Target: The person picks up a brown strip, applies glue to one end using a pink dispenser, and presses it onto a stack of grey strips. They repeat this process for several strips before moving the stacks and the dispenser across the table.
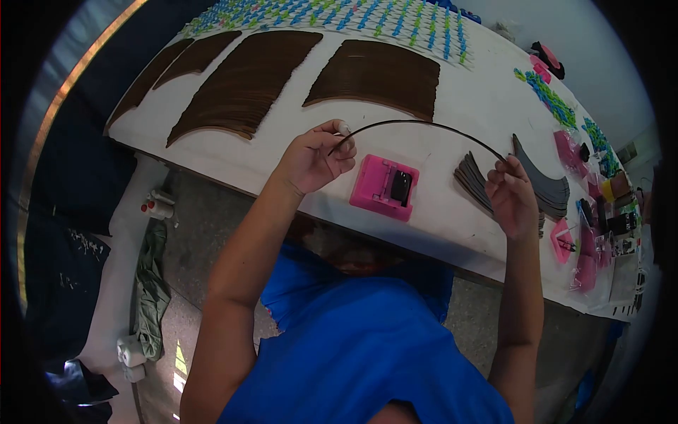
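A thin dark strip [417,121] arches upward between my two hands above the white table. My left hand [321,155] pinches its left end between thumb and fingers, with something whitish at a fingertip. The right end is gripped by the fingers of my right hand [511,191], which is over a stack of dark curved strips [472,180]. Below the arch, near the table's front edge, sits a pink block [367,185] with a black part [401,188] on it. Grey curved strips [547,185] lie just right of my right hand.
Brown sheets of strips [374,76] [247,81] lie across the white table [282,109]. Rows of blue and green pieces [395,25] fill the back. Pink packages [568,152] and small items crowd the right side. White spools [131,353] stand on the floor at left.
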{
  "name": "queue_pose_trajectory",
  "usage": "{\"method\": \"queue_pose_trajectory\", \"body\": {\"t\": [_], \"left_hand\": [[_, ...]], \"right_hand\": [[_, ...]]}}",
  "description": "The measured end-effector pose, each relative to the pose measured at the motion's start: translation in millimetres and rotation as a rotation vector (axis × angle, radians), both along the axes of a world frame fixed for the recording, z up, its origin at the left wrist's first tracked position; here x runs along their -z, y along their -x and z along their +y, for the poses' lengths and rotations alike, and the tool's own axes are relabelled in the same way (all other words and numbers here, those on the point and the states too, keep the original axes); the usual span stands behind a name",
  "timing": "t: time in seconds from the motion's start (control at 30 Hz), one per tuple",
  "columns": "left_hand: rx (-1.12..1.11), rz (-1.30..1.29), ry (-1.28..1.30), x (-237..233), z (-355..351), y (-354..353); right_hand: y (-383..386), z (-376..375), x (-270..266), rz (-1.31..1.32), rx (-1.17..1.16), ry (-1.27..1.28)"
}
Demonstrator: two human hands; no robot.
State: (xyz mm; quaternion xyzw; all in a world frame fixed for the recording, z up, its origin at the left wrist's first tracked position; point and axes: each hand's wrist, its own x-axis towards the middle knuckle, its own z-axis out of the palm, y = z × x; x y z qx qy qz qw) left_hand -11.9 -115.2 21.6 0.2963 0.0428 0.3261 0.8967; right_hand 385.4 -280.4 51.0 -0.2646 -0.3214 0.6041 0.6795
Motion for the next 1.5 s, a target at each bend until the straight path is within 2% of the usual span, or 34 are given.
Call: {"method": "queue_pose_trajectory", "body": {"t": [0.13, 0.2, 0.27, 0.33, 0.4, 0.43, 0.5, 0.53, 0.6, 0.63, 0.7, 0.73, 0.8, 0.83, 0.9, 0.93, 1.0, 1.13, 1.2, 1.23, 1.3, 1.5], "left_hand": [[-0.109, -0.059, 0.109, 5.2, 1.5, -3.0], [-0.255, -0.204, 0.311, 11.3, 4.4, -5.3], [-0.342, -0.245, 0.386, 33.5, 16.8, -5.8], [-0.428, -0.289, 0.462, 35.7, 22.6, -11.9], [-0.762, -0.091, 0.602, 36.6, 27.1, -26.9], [-0.769, -0.097, 0.600, 38.0, 31.2, -32.2], [-0.782, 0.103, 0.583, 40.4, 40.9, -40.6], [-0.789, 0.096, 0.581, 42.2, 45.4, -43.0], [-0.650, 0.232, 0.429, 45.8, 55.4, -46.7], [-0.655, 0.226, 0.425, 47.7, 61.6, -48.0], [-0.552, 0.348, 0.324, 43.4, 67.9, -49.4], [-0.554, 0.345, 0.321, 38.5, 66.2, -49.1], [-0.525, 0.593, 0.116, 30.3, 59.8, -49.6], [-0.522, 0.591, 0.111, 27.6, 57.9, -47.9], [-0.372, 1.031, -0.411, 23.3, 53.5, -40.9], [-0.365, 1.029, -0.421, 27.8, 50.9, -39.0], [-0.646, 1.412, -1.380, 35.1, 39.2, -36.5], [-0.684, 1.477, -1.543, 34.8, 27.5, -36.5], [-0.758, 1.489, -1.592, 35.5, 28.2, -37.3], [-0.756, 1.481, -1.596, 33.2, 27.2, -37.7], [-0.741, 1.490, -1.612, 29.0, 26.6, -37.9], [-0.836, 1.457, -1.699, 38.6, 42.6, -44.9]], "right_hand": [[9.0, 37.5, 18.5, -0.072, 0.110, 0.016], [25.4, 50.0, 18.2, -0.120, 0.201, 0.079], [41.1, 57.9, 14.2, -0.158, 0.206, 0.091], [49.7, 66.3, 12.6, -0.196, 0.211, 0.103], [55.2, 76.6, 15.6, -0.335, 0.221, 0.119], [60.4, 80.8, 14.1, -0.338, 0.213, 0.113], [70.5, 89.0, 10.4, -0.486, 0.240, 0.130], [71.4, 94.1, 11.3, -0.489, 0.234, 0.124], [72.2, 106.3, 16.1, -0.621, 0.196, 0.151], [72.7, 111.4, 17.4, -0.624, 0.193, 0.144], [73.1, 120.9, 20.3, -0.818, 0.182, 0.158], [73.0, 125.6, 22.0, -0.820, 0.182, 0.153], [71.0, 135.7, 26.8, -0.990, 0.191, 0.189], [68.6, 141.7, 31.1, -0.989, 0.197, 0.187], [62.6, 152.6, 41.5, -1.235, 0.189, 0.234], [60.5, 157.9, 47.1, -1.232, 0.201, 0.237], [58.6, 163.6, 57.0, -1.594, 0.337, 0.131], [62.1, 160.1, 63.0, -1.675, 0.402, 0.152], [69.5, 145.5, 66.1, -1.742, 0.644, -0.077], [73.8, 136.3, 61.2, -1.744, 0.650, -0.072], [79.1, 120.0, 51.6, -1.740, 0.476, -0.211], [81.3, 115.3, 59.3, -1.974, 0.417, -0.170]]}}
